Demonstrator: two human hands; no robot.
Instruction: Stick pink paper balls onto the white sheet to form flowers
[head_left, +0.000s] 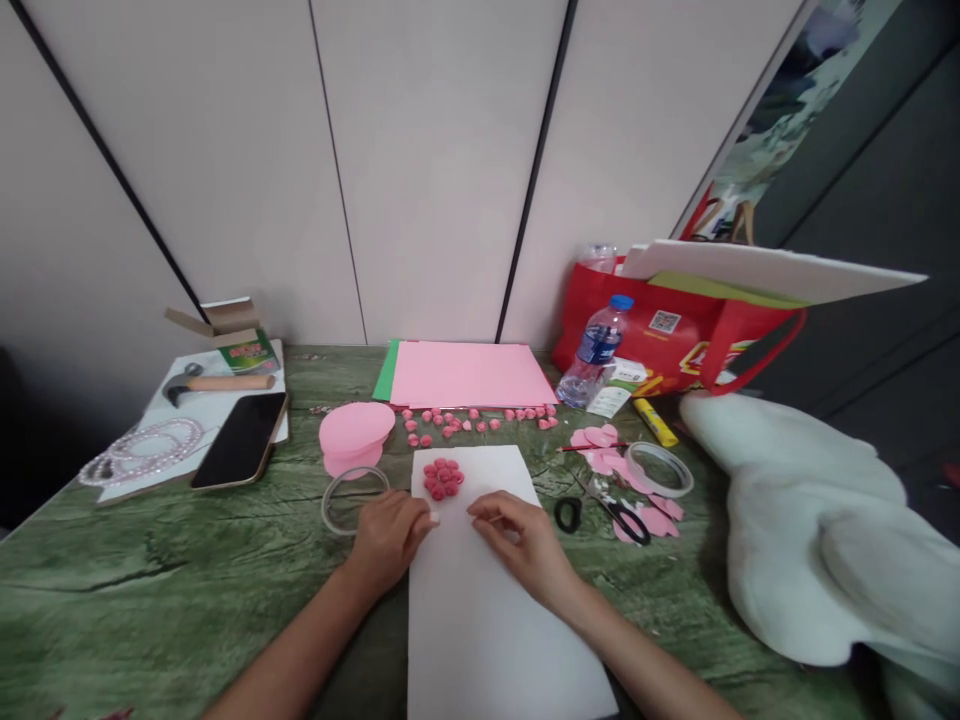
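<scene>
A long white board lies in front of me, with a cluster of pink rolled paper roses near its far left corner. My left hand is at the board's left edge, just below the cluster. Its fingers are closed, and a small whitish bit shows at the fingertips, too small to name. Over the board, my right hand is held with bent fingers, thumb and fingertips slightly apart, and nothing visible in them. A roll of clear tape lies beside my left hand. More loose paper roses are scattered beyond the board.
Pink paper sheets and pink paper circles lie farther back. Right: scissors, another tape roll, a glue stick, a water bottle, a red bag. Left: a phone, a hammer, bead strings.
</scene>
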